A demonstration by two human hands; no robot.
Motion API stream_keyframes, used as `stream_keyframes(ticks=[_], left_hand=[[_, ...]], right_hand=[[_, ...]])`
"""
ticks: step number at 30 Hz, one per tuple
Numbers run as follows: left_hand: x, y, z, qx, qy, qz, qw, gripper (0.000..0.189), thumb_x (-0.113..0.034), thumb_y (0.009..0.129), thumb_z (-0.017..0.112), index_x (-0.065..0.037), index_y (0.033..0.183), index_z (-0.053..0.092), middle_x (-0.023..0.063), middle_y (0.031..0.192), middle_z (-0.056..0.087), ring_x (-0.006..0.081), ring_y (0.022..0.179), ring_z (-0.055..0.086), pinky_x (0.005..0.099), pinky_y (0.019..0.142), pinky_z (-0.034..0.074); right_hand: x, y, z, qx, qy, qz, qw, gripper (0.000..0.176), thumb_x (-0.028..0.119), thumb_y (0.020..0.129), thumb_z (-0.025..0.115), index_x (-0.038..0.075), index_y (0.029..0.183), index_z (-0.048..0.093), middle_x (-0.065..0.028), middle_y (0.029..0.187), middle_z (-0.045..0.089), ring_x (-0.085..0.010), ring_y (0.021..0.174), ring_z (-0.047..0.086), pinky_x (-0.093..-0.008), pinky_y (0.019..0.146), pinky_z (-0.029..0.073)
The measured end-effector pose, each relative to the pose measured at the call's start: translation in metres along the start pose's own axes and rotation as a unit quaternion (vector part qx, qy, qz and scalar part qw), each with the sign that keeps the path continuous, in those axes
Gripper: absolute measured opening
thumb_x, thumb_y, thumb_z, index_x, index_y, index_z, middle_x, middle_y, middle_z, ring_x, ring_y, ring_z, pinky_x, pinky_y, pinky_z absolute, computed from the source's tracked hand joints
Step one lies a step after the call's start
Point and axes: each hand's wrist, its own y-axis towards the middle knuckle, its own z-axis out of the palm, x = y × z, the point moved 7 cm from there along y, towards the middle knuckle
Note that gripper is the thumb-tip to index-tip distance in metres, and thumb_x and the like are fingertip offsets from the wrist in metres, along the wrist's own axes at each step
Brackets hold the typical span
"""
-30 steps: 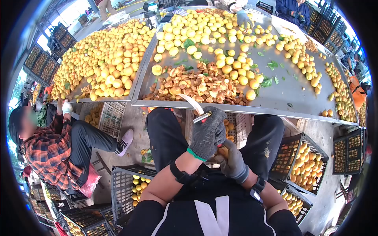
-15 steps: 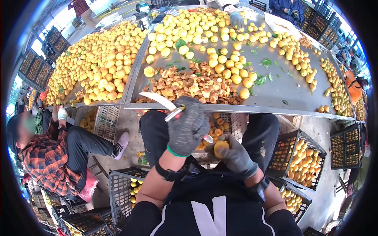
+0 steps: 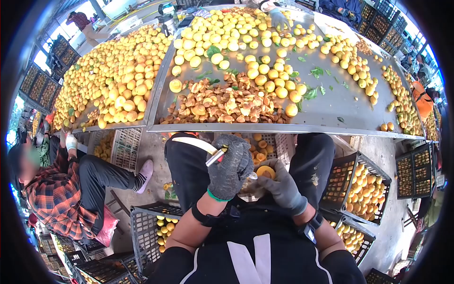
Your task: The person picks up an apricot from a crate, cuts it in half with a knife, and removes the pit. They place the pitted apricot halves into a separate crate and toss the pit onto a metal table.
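My left hand (image 3: 230,166), in a dark grey knit glove with a green cuff, is wrapped round a curved knife (image 3: 194,143) whose pale blade points left. A small metal tip (image 3: 253,175) sticks out on the other side of this fist, right by the fruit. In a smoother grey glove, my right hand (image 3: 285,189) grips a round yellow-orange persimmon-like fruit (image 3: 266,172) with a flat, lighter face turned up. Both hands are close together over my lap, below the table edge. Behind them, a crate (image 3: 282,149) holds orange fruit.
The metal table (image 3: 227,128) bears a heap of brown-orange scraps (image 3: 227,102), loose fruit (image 3: 283,85) and green leaves. Black crates (image 3: 359,189) of fruit stand at my right, another crate (image 3: 156,227) at my left. A person in a plaid shirt (image 3: 61,199) sits at left; a gloved hand (image 3: 280,20) reaches in across the table.
My left hand with the knife has come down and closer to my body. The metal tip now sits beside the fruit, and the fruit's flat face is turned more upward.
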Motion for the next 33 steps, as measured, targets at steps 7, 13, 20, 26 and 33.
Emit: stream_keyframes(ticks=[7, 13, 20, 26, 33], left_hand=[[0.006, -0.013, -0.015, -0.023, 0.014, 0.024, 0.999, 0.011, -0.012, 0.089, 0.06, -0.002, 0.09, 0.054, 0.0022, 0.065, 0.052, 0.0063, 0.049, 0.047, 0.0215, 0.043, 0.038], [0.007, -0.018, -0.007, 0.014, 0.114, 0.042, 0.993, 0.005, -0.007, 0.09, 0.054, -0.01, 0.088, 0.05, 0.0034, 0.059, 0.042, 0.0118, 0.041, 0.038, 0.0252, 0.038, 0.032], [0.018, -0.015, -0.013, 0.072, -0.014, -0.053, 0.996, 0.011, -0.008, 0.086, 0.061, -0.001, 0.093, 0.057, 0.0027, 0.068, 0.055, 0.0083, 0.055, 0.052, 0.022, 0.049, 0.042], [0.028, -0.018, -0.021, 0.065, -0.042, -0.109, 0.991, 0.013, -0.008, 0.086, 0.061, -0.001, 0.096, 0.056, 0.0049, 0.08, 0.059, 0.0109, 0.066, 0.057, 0.0248, 0.056, 0.046], [0.024, -0.018, -0.02, 0.07, -0.019, -0.069, 0.995, 0.011, -0.01, 0.088, 0.055, -0.008, 0.098, 0.051, 0.0088, 0.082, 0.053, 0.0181, 0.065, 0.053, 0.0286, 0.052, 0.045]], right_hand=[[-0.008, -0.006, 0.028, 0.067, 0.024, 0.013, 0.997, 0.042, 0.001, 0.088, 0.058, 0.008, 0.123, 0.037, -0.0037, 0.085, 0.057, -0.0043, 0.056, 0.041, -0.0167, 0.049, 0.034], [-0.016, -0.01, 0.027, 0.075, 0.029, 0.037, 0.996, 0.044, 0.001, 0.087, 0.058, 0.01, 0.124, 0.036, -0.0022, 0.089, 0.054, -0.0038, 0.059, 0.041, -0.0173, 0.052, 0.035], [-0.021, -0.014, 0.031, 0.087, 0.057, 0.022, 0.994, 0.04, 0.0, 0.088, 0.054, 0.01, 0.123, 0.037, -0.0003, 0.084, 0.05, -0.0035, 0.058, 0.039, -0.0176, 0.053, 0.035], [-0.023, -0.014, 0.029, 0.089, -0.044, 0.017, 0.995, 0.036, 0.005, 0.089, 0.056, 0.008, 0.12, 0.038, 0.0002, 0.081, 0.048, -0.0047, 0.058, 0.041, -0.0181, 0.051, 0.034], [-0.018, -0.016, 0.03, 0.098, 0.053, 0.113, 0.987, 0.039, 0.009, 0.088, 0.059, 0.006, 0.121, 0.038, 0.0008, 0.077, 0.045, -0.0064, 0.055, 0.042, -0.0188, 0.048, 0.033]])
